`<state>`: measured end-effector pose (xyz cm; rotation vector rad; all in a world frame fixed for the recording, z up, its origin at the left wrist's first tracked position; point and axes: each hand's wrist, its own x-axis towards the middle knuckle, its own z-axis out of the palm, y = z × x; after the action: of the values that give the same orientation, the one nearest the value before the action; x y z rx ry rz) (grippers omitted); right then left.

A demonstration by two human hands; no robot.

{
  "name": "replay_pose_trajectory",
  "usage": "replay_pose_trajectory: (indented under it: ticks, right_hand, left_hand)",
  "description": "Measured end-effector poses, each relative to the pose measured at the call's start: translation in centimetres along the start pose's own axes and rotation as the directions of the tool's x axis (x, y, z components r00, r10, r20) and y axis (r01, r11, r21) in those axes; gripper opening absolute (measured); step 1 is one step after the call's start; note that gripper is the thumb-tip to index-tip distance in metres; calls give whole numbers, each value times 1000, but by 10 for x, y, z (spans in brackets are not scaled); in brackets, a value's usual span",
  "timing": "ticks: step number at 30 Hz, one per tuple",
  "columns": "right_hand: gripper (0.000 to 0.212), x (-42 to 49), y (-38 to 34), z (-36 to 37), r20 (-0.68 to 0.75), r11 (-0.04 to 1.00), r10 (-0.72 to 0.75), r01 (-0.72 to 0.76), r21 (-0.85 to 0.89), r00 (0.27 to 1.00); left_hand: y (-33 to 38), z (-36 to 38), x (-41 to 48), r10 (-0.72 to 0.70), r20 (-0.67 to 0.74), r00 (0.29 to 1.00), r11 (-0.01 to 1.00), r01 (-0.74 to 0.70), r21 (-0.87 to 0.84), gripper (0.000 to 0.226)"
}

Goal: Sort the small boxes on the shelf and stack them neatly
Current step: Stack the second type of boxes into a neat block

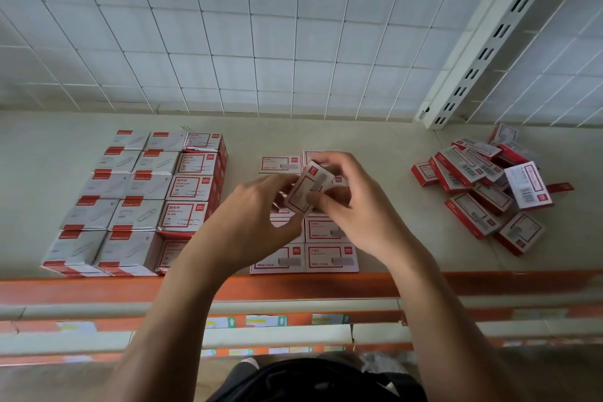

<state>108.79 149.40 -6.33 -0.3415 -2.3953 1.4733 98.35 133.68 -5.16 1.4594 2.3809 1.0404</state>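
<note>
1. Head camera, looking down: a person holds one small red-and-white box (308, 188) tilted between both hands, just above the shelf (391, 170).
2. The right hand (354, 206) pinches the box's right side, thumb at the near edge and curled fingers over the far end.
3. The left hand (257, 215) grips the box's left edge with bent fingers; the fingertips are blurred.
4. Directly beneath the hands, matching boxes lie flat in two neat rows (329, 258), label side up, running from the wrists toward the shelf's front.
5. Well off to the right of the right hand, a loose pile of boxes (483, 186) lies jumbled, some tilted, some overlapping.
6. To the left of the left hand stands a squared block of paper-clip boxes (137, 202), packed edge to edge.
7. Below the forearms runs the shelf's orange front edge (293, 287); beyond the fingers rises a white wire-grid back panel (261, 26), with a slotted upright (489, 39) up to the right.
</note>
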Motion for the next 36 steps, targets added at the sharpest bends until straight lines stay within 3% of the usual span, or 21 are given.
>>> replay_pose_trajectory:
  ticks: [6,8,11,14,26,32,36]
  right_hand:
    - [47,6,2,3,-77,999,24,-23,23,997]
    - [54,7,2,1,-76,994,-52,44,-100,996]
    - [55,13,1,-3,-17,907,-243,221,-358,970]
    - [49,18,1,-1,25,876,-286,273,-398,958]
    - [40,65,2,2,28,876,-219,209,-434,975]
    - [34,74,13,6,90,890,-51,86,-447,995]
    - [39,74,13,3,112,879,-15,67,-472,994]
  left_hand:
    - [-3,2,6,-23,-37,999,992,27,120,50]
    - [-4,0,7,-35,-65,997,989,44,138,50]
    - [-8,-6,7,-21,-78,997,983,35,182,53]
    - [-13,-9,9,-9,-97,995,976,30,217,54]
    - [-27,-26,20,-44,-226,973,963,102,251,55]
    - [-28,-24,26,-52,-165,985,961,94,259,48]
    - [-32,-18,32,-31,-88,996,961,54,271,44]
